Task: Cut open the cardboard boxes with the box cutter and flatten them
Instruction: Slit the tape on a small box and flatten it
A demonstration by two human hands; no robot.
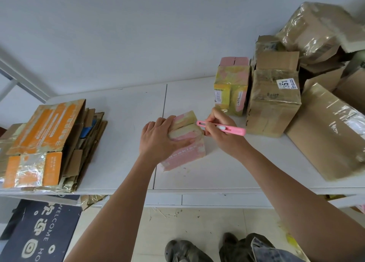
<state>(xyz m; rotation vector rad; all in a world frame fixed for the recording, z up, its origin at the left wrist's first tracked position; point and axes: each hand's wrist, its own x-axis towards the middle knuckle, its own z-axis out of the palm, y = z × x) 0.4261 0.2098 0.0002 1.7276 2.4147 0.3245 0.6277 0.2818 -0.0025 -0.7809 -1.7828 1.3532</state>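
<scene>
Left hand (pixel 158 139) lies over the top of the small pink box (pixel 184 143), fingers curled round its far top edge, thumb on the near face. Right hand (pixel 221 131) pinches the pink box cutter (pixel 221 127), fingers clamped on the handle, tip at the box's right top edge. Bare white table (pixel 122 127) beyond the left knuckles; flattened stack (pixel 49 141) further left. Taped boxes (pixel 274 101) crowd just beyond the right fingers.

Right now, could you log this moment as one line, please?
left hand holds pink box | right hand grips box cutter at top | uncut
</scene>
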